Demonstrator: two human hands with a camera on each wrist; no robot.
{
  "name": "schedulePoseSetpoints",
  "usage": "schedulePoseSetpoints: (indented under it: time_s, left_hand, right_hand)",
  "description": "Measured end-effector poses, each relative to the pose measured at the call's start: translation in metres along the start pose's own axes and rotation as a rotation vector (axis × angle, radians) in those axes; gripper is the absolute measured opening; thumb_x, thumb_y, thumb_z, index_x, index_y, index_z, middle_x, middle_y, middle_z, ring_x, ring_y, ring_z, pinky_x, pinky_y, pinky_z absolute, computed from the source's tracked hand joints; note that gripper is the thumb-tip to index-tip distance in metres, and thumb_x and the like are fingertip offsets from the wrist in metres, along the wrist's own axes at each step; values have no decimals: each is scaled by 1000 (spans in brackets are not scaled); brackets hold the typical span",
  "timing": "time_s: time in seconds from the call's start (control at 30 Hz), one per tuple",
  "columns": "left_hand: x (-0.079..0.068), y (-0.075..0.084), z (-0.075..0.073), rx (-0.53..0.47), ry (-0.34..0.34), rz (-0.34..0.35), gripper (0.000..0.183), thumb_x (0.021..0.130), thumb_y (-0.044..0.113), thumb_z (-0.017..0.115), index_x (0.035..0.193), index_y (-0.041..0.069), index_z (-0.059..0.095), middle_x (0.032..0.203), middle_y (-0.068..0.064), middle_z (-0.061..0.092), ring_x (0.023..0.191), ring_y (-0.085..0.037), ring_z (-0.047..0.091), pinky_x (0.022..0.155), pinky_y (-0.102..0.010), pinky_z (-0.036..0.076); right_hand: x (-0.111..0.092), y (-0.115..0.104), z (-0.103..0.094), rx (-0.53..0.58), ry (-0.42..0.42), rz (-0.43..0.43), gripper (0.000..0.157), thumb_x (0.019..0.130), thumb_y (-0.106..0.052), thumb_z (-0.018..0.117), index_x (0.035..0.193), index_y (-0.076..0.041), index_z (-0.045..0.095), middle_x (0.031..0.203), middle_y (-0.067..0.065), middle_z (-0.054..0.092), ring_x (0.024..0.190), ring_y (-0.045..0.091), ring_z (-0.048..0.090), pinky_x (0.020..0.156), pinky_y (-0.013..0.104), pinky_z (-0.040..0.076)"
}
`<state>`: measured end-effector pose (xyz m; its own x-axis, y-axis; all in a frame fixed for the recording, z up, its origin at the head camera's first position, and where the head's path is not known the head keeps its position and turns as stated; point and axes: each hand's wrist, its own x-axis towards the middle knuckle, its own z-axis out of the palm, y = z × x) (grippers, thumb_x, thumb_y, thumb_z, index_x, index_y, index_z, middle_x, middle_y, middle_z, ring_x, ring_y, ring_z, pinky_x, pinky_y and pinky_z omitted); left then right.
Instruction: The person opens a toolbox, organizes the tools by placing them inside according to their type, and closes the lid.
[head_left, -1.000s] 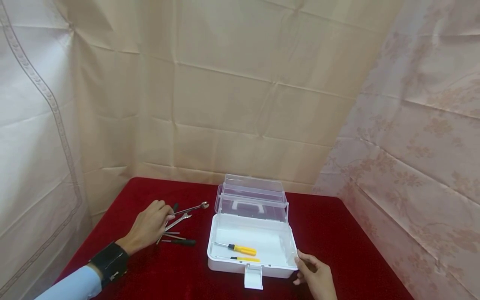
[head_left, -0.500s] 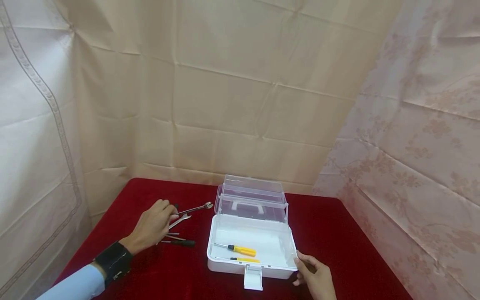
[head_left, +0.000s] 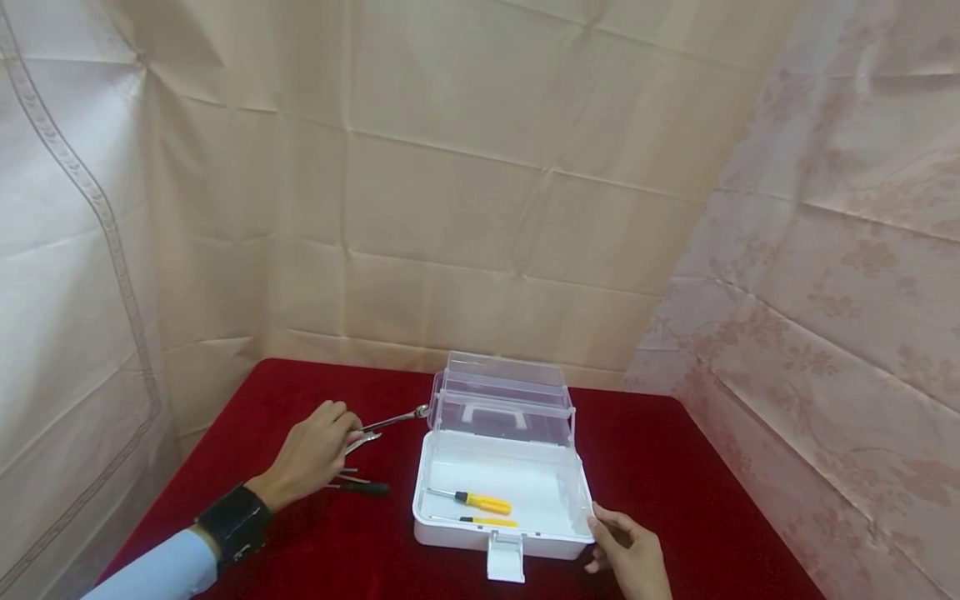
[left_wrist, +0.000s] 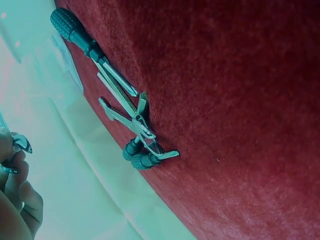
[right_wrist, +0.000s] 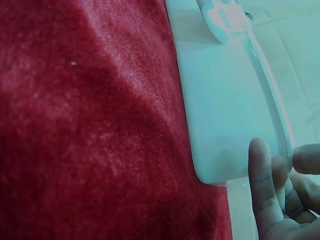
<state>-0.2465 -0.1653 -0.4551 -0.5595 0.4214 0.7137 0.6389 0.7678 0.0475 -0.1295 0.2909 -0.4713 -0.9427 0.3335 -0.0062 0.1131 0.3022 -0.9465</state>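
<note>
My left hand (head_left: 318,446) holds a silver wrench (head_left: 393,419) above the red table, its ring end pointing right toward the toolbox. In the left wrist view, the hand (left_wrist: 17,195) grips the wrench, whose open end (left_wrist: 22,142) shows by the fingers. Below lies a pile of tools, with another wrench (head_left: 363,442) and a dark-handled screwdriver (head_left: 367,489). My right hand (head_left: 633,552) pinches the right front corner of the open white toolbox (head_left: 450,533). Inside the box lie two yellow-handled screwdrivers, one farther back (head_left: 483,503) and one near the front wall (head_left: 491,522).
The toolbox's clear lid (head_left: 506,367) leans back behind it, and its white latch (head_left: 506,558) hangs down in front. More dark screwdriver handles (left_wrist: 145,161) lie in the pile. Cloth curtains (head_left: 480,208) surround the red-covered table (head_left: 645,433) at back and sides.
My left hand has moved slightly right with the wrench, bringing its ring end close to the toolbox's lid. The right hand has stayed at the box corner.
</note>
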Motion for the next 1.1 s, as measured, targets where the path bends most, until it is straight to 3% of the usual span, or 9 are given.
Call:
schedulePoseSetpoints:
  time_s: [0.83, 1.1]
  left_hand:
    - [4, 6, 5, -52, 19, 28, 13, 79, 6, 75, 89, 10, 67, 79, 8, 45, 73, -8, 38, 56, -19, 37]
    - [6, 8, 6, -55, 17, 31, 12, 80, 8, 74, 88, 11, 66, 80, 8, 44, 73, -7, 37, 57, -20, 37]
  right_hand:
    - [3, 4, -1, -29, 5, 17, 52, 88, -25, 72, 127, 6, 61, 93, 14, 65, 62, 23, 59, 57, 36, 54]
    - [2, 3, 0, -9, 6, -5, 48, 88, -20, 71, 125, 8, 61, 93, 17, 66, 61, 22, 58, 56, 38, 54]
